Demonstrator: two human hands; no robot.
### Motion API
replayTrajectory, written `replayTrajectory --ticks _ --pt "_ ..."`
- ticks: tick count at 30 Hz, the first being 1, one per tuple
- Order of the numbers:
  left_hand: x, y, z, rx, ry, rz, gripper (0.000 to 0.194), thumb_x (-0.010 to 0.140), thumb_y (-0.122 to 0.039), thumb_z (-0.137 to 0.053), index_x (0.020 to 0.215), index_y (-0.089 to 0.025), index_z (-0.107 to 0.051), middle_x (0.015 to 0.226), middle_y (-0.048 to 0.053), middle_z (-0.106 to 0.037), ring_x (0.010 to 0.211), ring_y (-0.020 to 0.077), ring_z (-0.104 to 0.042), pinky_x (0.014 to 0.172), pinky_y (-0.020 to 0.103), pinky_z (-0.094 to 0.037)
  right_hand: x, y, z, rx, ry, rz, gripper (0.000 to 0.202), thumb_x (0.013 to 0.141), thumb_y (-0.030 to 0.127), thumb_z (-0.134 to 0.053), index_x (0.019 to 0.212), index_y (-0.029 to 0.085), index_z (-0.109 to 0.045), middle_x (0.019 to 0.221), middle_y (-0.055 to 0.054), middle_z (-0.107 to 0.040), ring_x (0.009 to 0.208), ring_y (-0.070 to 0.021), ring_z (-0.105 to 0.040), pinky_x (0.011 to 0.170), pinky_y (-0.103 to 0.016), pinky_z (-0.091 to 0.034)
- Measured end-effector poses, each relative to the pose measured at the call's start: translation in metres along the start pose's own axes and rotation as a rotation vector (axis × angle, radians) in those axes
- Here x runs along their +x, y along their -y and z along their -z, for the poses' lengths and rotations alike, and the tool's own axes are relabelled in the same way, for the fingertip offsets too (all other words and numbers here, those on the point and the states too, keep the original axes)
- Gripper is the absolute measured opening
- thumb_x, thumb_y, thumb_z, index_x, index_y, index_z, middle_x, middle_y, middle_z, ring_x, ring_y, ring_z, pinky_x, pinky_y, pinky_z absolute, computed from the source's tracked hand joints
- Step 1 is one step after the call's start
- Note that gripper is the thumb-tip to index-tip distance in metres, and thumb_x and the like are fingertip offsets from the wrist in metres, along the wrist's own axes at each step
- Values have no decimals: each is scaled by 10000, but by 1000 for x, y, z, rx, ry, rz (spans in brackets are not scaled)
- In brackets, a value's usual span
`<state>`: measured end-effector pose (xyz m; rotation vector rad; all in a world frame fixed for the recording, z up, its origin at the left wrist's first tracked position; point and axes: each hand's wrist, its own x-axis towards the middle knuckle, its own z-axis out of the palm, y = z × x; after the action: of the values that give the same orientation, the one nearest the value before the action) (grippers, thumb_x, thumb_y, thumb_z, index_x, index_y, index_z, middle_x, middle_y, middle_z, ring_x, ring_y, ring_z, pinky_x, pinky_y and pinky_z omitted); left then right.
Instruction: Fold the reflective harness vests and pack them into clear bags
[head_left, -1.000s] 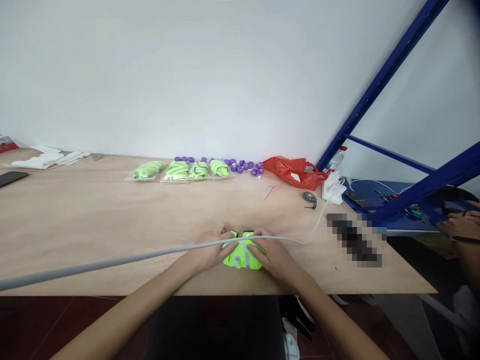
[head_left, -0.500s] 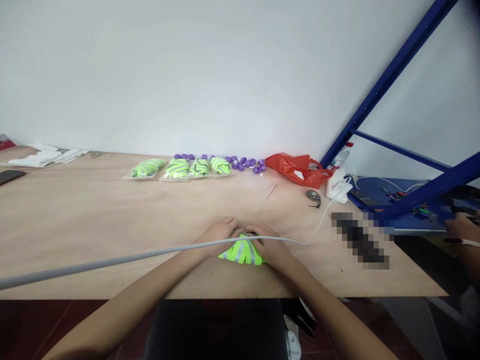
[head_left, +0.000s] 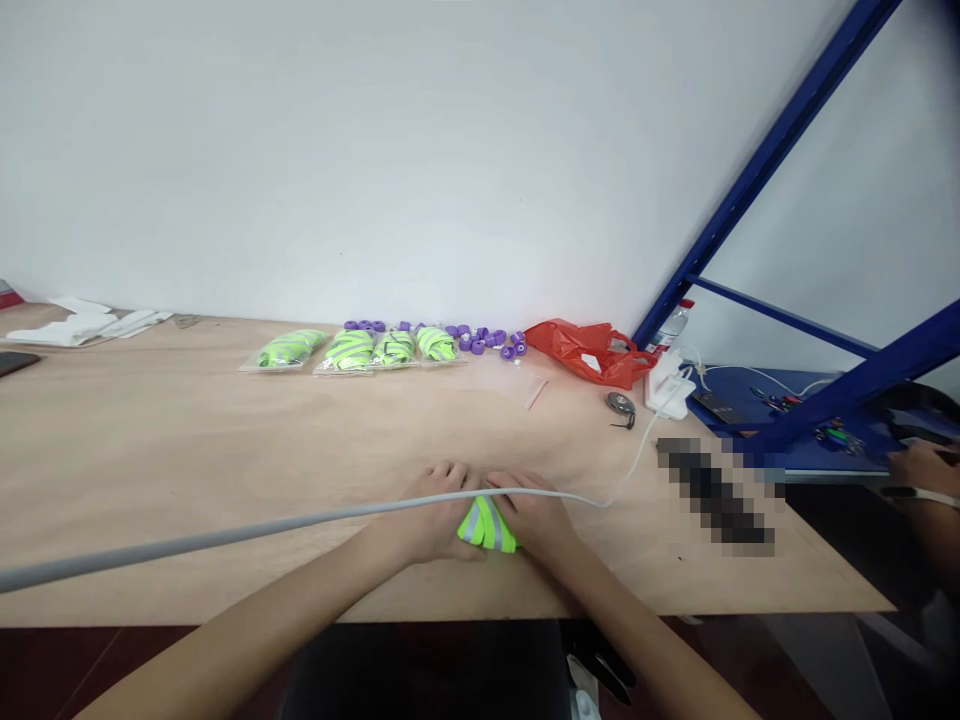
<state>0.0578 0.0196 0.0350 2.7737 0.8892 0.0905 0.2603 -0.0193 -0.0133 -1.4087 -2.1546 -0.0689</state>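
Near the table's front edge lies a folded bundle of fluorescent green reflective straps (head_left: pixel 489 530) with silver stripes. My left hand (head_left: pixel 436 525) is closed around its left side, thumb low at the front corner. My right hand (head_left: pixel 534 515) presses on the right side, fingers bent over its top. Both hands hide the bundle's far part and sides. A grey cable (head_left: pixel 300 523) passes in front of the view, across both hands. Farther back, several similar bundles sit in clear plastic bags (head_left: pixel 352 352), near an empty-looking clear bag (head_left: pixel 517 385).
Several purple rolls (head_left: pixel 477 342) lie along the wall beside a red plastic bag (head_left: pixel 592 352). A tape measure (head_left: pixel 620 403) and white power strip (head_left: pixel 667 388) are at the right, before a blue metal frame (head_left: pixel 750 210). Another person's hand (head_left: pixel 926 465) shows at far right.
My left hand has shifted from the bundle's top to its left side, its thumb now at the lower front. The bundle looks narrower and more compact. The view has tilted slightly.
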Motion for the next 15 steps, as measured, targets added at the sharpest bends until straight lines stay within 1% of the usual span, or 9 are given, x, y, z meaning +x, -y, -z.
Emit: replayTrajectory --ticks 2,6,8,10,12,15 --pt "1 0 0 -16 -13 14 702 703 -533 -820 1261 -174 -592 1220 134 -630 1086 353 -591 967 461 -480 -1 0 -1 30 7 -54 251 987 201 -489 984 211 -740 917 -81 -779 854 -226 -710 791 -306 -489" --pt "2 0 1 -36 -20 53 586 677 -510 -817 1126 -180 -637 1140 117 -658 1056 337 -612 956 440 -488 -3 6 2 225 61 -269 309 964 273 -527 1207 220 -710 1175 -107 -754 1069 -272 -693 912 -361 -509" --pt "1 -2 1 -45 -21 70 577 672 -493 -820 1122 -182 -636 1141 117 -661 1062 339 -615 958 443 -485 -2 13 9 385 107 -343 348 971 337 -523 1249 219 -696 1240 -111 -729 1127 -286 -668 958 -400 -502" --pt "-1 -5 2 -61 -23 77 602 676 -476 -822 1164 -190 -618 1173 110 -662 1092 333 -614 982 435 -477 0 21 18 558 165 -385 384 951 382 -559 1275 217 -683 1260 -108 -717 1142 -290 -655 980 -422 -498" --pt "-3 -7 3 -81 -25 80 608 694 -449 -814 1205 -207 -591 1215 95 -661 1126 319 -614 990 410 -478 3 26 26 695 224 -431 450 880 382 -658 1303 228 -665 1285 -94 -704 1135 -286 -651 983 -424 -502" --pt "-7 -9 4 -106 -18 84 601 725 -437 -796 1237 -228 -561 1231 79 -670 1117 304 -637 951 383 -504 8 27 33 823 296 -523 643 739 362 -798 1343 232 -622 1310 -84 -683 1124 -287 -648 959 -420 -518"
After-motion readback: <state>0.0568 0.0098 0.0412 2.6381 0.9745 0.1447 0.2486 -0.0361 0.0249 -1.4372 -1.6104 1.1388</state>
